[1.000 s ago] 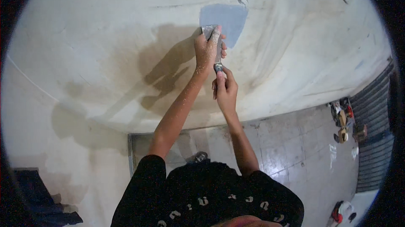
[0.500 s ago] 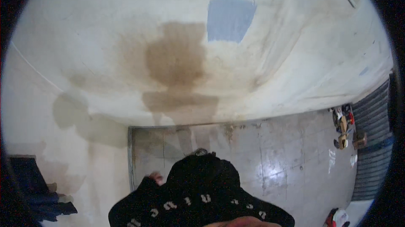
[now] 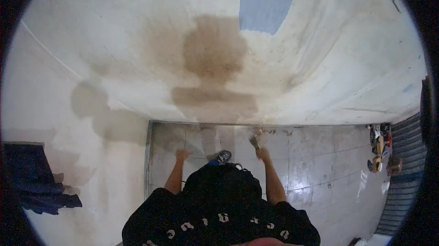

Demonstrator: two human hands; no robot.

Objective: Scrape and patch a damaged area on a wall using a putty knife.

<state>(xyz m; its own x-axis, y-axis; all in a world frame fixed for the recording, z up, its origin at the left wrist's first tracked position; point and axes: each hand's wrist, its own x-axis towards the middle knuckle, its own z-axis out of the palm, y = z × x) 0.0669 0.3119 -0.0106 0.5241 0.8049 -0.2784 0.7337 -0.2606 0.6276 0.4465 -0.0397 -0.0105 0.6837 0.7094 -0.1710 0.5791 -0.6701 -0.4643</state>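
Hanging low over the tiled floor (image 3: 315,152), the scraper (image 3: 254,142) sits in the right hand (image 3: 263,154), ahead of the person and to the right. Its long axis runs obliquely: the handle end lies within the grip, and the broad end points away from the body, toward the foot of the stained wall (image 3: 151,40) and slightly left. Blade detail is too small to read. The right hand is closed around the tool; the left hand (image 3: 183,155) is well apart on the other side, its fingers too small to make out, so whether it is clenched or relaxed cannot be told.

Edges: the wall foot crosses beyond both hands, with crumbs of debris (image 3: 263,132) along it near the scraper's tip. A dark border (image 3: 148,150) bounds the floor on the left, near the left hand. A shoe (image 3: 224,156) stands between the hands. To the right, floor tiles stretch from the tool-bearing hand to a cluster of items (image 3: 378,143) beside the corrugated shutter (image 3: 400,159), leaving broad sideways room. A grey-blue patch (image 3: 264,10) marks the wall higher up, well apart from the scraper.
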